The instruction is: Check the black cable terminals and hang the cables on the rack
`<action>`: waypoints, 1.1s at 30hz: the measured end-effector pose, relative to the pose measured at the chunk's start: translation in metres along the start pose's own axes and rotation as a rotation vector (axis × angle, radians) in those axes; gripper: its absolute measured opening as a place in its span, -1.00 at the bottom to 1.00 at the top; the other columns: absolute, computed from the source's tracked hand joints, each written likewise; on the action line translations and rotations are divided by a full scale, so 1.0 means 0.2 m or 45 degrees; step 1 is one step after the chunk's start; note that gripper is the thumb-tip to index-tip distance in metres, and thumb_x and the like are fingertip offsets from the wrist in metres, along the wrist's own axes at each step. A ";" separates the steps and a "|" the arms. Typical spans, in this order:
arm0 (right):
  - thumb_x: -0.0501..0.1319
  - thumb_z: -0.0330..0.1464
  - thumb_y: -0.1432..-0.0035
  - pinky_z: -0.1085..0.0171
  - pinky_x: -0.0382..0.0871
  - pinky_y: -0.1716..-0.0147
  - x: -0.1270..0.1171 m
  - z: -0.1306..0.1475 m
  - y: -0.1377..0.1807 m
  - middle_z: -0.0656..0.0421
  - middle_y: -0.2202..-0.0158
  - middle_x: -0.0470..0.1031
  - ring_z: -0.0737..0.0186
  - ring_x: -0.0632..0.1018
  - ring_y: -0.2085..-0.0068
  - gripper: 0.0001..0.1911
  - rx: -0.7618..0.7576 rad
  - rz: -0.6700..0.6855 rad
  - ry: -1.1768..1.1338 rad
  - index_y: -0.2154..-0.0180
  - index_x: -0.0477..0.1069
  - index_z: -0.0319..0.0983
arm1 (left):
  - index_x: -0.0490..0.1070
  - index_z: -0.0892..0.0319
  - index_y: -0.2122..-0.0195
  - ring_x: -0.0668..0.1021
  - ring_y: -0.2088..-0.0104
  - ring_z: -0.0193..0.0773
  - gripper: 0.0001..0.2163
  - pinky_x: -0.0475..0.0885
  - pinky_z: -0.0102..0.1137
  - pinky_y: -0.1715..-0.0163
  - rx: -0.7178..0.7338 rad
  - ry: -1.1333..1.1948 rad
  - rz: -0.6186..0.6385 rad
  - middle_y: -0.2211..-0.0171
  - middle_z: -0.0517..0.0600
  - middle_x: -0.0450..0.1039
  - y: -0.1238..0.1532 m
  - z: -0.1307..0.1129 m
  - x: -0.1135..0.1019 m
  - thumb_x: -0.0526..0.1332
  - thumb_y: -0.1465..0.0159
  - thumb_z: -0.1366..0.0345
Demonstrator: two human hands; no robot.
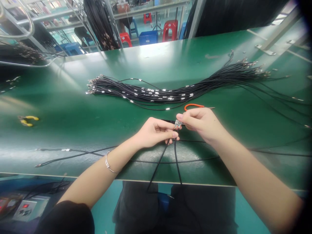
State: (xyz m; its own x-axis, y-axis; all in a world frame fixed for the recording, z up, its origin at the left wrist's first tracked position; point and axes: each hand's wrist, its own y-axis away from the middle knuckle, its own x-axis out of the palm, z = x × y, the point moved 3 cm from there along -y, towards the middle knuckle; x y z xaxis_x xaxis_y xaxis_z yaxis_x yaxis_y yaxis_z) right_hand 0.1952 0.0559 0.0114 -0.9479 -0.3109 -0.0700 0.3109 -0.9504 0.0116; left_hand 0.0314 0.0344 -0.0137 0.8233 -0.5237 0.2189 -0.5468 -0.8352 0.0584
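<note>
My left hand point(156, 131) is closed around two thin black cables point(176, 162) that hang down over the near edge of the green table point(73, 107). My right hand point(201, 122) pinches a small silver metal connector point(177, 123) at the top end of those cables, fingertips of both hands almost touching. A large bundle of black cables with silver ferrules point(170, 91) lies across the table just beyond my hands. An orange loop point(192, 106) peeks out behind my right hand.
Yellow-handled pliers point(28, 120) lie at the left. Loose black cables point(73, 154) run along the near edge. Metal racks with hanging cable bundles point(102, 22), red stools point(170, 28) and a blue bin point(148, 37) stand beyond the table. A metal frame point(275, 35) sits at the far right.
</note>
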 end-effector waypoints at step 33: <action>0.41 -0.08 0.04 0.35 0.07 0.60 0.04 -0.03 0.01 0.21 0.64 0.34 0.43 0.26 0.60 -0.55 0.082 0.061 -0.134 0.64 0.39 -0.28 | 0.59 0.32 0.23 0.51 0.57 -0.39 -0.74 0.45 -0.49 0.54 -0.125 0.163 0.048 0.44 0.09 0.58 0.02 -0.02 0.03 0.46 -0.05 0.35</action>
State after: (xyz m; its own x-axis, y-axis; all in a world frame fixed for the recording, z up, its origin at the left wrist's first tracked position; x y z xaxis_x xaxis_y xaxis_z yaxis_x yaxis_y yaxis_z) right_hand 0.1880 0.0509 0.0040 -0.9353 -0.3518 0.0373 0.3537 -0.9322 0.0770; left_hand 0.0336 0.0290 -0.0088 0.7793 -0.5233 0.3448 -0.5943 -0.7917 0.1415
